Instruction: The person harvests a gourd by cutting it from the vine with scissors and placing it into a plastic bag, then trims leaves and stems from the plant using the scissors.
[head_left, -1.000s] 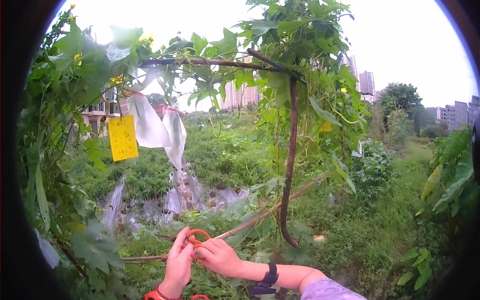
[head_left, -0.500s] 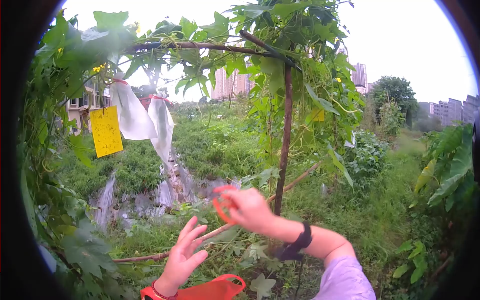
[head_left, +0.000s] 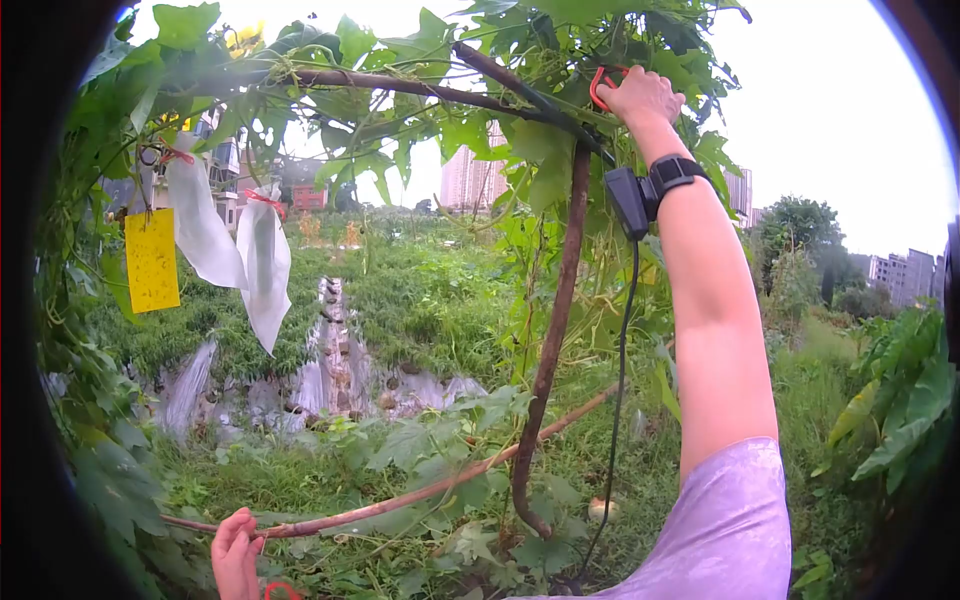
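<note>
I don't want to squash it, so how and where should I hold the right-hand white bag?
Probably pinch the white bag just below its red tie, from the right: it hangs gathered narrow there, wider below, and the other bag crowds its left.

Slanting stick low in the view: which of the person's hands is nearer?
Left: the left hand is by the lower end of the slanting stick, contact unclear; the right hand is high above it, clearly apart.
</note>
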